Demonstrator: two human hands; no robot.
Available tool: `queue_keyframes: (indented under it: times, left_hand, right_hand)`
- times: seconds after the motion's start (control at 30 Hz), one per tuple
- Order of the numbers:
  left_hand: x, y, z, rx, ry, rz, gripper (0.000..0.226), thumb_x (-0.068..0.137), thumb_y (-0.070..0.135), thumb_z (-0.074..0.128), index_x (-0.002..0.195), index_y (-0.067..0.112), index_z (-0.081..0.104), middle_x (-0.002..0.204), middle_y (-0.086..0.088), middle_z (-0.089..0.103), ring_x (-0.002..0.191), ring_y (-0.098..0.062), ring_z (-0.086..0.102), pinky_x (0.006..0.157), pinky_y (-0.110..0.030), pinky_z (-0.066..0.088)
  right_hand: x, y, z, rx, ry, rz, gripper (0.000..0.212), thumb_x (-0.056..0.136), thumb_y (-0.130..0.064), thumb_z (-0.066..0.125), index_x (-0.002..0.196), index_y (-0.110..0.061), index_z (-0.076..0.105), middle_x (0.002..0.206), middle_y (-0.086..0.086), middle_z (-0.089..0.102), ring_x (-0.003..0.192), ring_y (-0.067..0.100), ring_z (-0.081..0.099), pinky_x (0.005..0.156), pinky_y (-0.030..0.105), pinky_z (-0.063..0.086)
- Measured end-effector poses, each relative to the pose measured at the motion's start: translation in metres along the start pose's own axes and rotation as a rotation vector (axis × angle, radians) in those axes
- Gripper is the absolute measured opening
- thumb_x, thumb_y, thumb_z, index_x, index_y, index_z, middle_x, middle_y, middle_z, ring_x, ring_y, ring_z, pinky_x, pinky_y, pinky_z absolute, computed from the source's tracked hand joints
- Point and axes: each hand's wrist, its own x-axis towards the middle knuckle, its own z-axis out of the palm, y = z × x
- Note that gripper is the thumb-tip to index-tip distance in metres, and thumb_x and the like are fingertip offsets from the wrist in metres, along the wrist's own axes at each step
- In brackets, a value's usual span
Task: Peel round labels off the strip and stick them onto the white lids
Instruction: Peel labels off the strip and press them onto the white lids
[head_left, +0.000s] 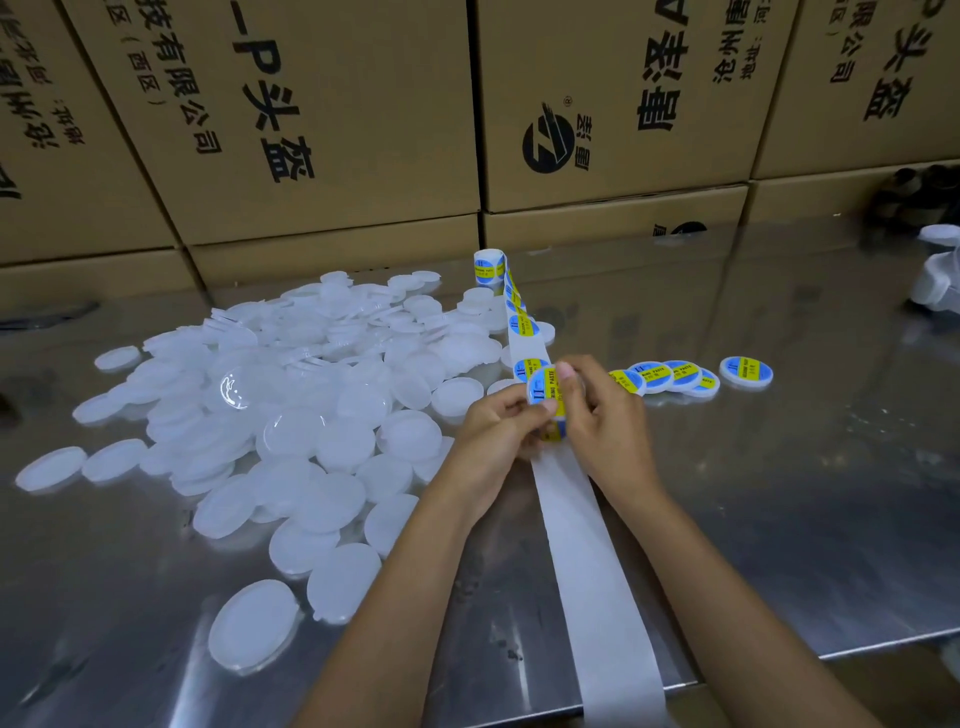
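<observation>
while brown cardboard boxes (322, 119) printed with black characters are standing stacked along the far edge, a shiny reflective metal table (779, 493) is spreading beneath everything else. a broad heap of plain translucent-white round plastic lids (291, 405) is lying on the table's left half. a long white paper backing strip (587, 545) is running from the near edge up the middle, ending at a small roll of blue-and-yellow round labels (489, 266) standing far back. a short row of labelled white lids (675, 375) is lying overlapped just right of the hands, with one more labelled lid (746, 371) sitting a little apart further right. above the strip, the left hand (493, 431) and right hand (605, 415) are together pinching a white lid with a blue-and-yellow round label (545, 392), fingers curling round its edges, right thumb pressing on its face.
</observation>
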Motion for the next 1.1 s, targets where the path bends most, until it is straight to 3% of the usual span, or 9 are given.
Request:
queue_keyframes:
  times: [0.13,0.23,0.33,0.43,0.63,0.77,0.9,1.0,1.1]
  left_hand:
    - [0.0,0.001,-0.003,0.048,0.066,0.087,0.022,0.09,0.002,0.071,0.111,0.009,0.071,0.076,-0.002,0.066,0.059,-0.014,0.062,0.059,-0.024,0.054]
    - [0.001,0.003,-0.003,0.046,0.16,0.13,0.009,0.088,0.007,0.075,0.095,0.004,0.071,0.071,-0.009,0.067,0.053,-0.018,0.065,0.053,-0.025,0.055]
    - [0.001,0.003,-0.003,-0.015,0.221,0.114,0.017,0.09,0.012,0.073,0.09,-0.003,0.064,0.066,-0.013,0.067,0.052,-0.021,0.067,0.051,-0.027,0.055]
    - [0.003,0.002,-0.006,-0.039,0.255,0.091,0.017,0.092,0.013,0.07,0.085,0.001,0.061,0.06,-0.011,0.065,0.048,-0.018,0.063,0.049,-0.026,0.053]
    - [0.001,0.005,-0.01,-0.062,0.302,0.008,0.042,0.085,0.037,0.078,0.071,0.009,0.049,0.053,-0.004,0.053,0.039,-0.017,0.048,0.04,-0.023,0.039]
    - [0.002,0.007,-0.011,0.085,0.318,-0.023,0.052,0.08,0.057,0.076,0.065,0.014,0.052,0.051,-0.005,0.048,0.037,-0.018,0.044,0.038,-0.021,0.033]
    - [0.001,0.004,-0.008,0.224,0.235,0.038,0.049,0.095,0.058,0.058,0.06,0.023,0.057,0.049,-0.003,0.05,0.037,-0.016,0.046,0.038,-0.02,0.035]
    - [0.0,0.002,-0.004,0.27,0.139,0.051,0.043,0.105,0.046,0.045,0.081,0.016,0.062,0.05,-0.003,0.053,0.041,-0.013,0.048,0.043,-0.022,0.039]
    - [-0.001,0.003,-0.003,0.212,0.028,0.018,0.031,0.109,0.028,0.04,0.109,0.003,0.058,0.07,-0.01,0.058,0.053,-0.016,0.052,0.053,-0.026,0.043]
  right_hand:
    - [0.0,-0.002,-0.002,0.063,-0.028,0.025,0.025,0.105,-0.024,0.043,0.092,-0.011,0.059,0.068,0.008,0.057,0.062,0.023,0.049,0.061,0.044,0.044]
    - [0.0,-0.008,-0.003,0.168,-0.086,0.072,0.026,0.107,-0.024,0.039,0.102,-0.014,0.061,0.082,0.002,0.064,0.076,0.016,0.057,0.073,0.038,0.048]
    - [-0.002,-0.01,0.0,0.238,-0.194,0.099,0.022,0.105,-0.028,0.045,0.118,-0.019,0.06,0.094,-0.001,0.068,0.082,0.013,0.061,0.077,0.032,0.05]
    - [-0.003,-0.012,0.001,0.281,-0.27,0.088,0.023,0.1,-0.031,0.056,0.119,-0.021,0.06,0.084,0.021,0.062,0.07,0.036,0.053,0.069,0.045,0.049]
    - [-0.004,-0.009,0.004,0.302,-0.268,0.067,0.02,0.09,-0.024,0.071,0.106,-0.017,0.062,0.05,-0.008,0.034,0.047,0.007,0.03,0.049,0.016,0.027]
    - [-0.008,-0.009,0.006,0.28,-0.251,0.034,0.013,0.092,-0.024,0.069,0.101,-0.018,0.062,0.047,-0.008,0.031,0.046,0.008,0.027,0.05,0.021,0.025]
    - [-0.009,-0.01,0.006,0.215,-0.21,0.018,0.008,0.096,-0.023,0.063,0.102,-0.02,0.068,0.052,-0.001,0.035,0.051,0.016,0.031,0.052,0.03,0.028]
    - [-0.007,-0.01,0.003,0.191,-0.14,0.019,0.018,0.099,-0.016,0.055,0.098,-0.015,0.073,0.067,0.004,0.067,0.064,0.027,0.059,0.061,0.039,0.047]
    - [-0.007,-0.009,0.004,0.158,-0.058,0.041,0.021,0.098,-0.012,0.054,0.096,-0.018,0.074,0.077,0.002,0.073,0.073,0.019,0.067,0.068,0.035,0.051]
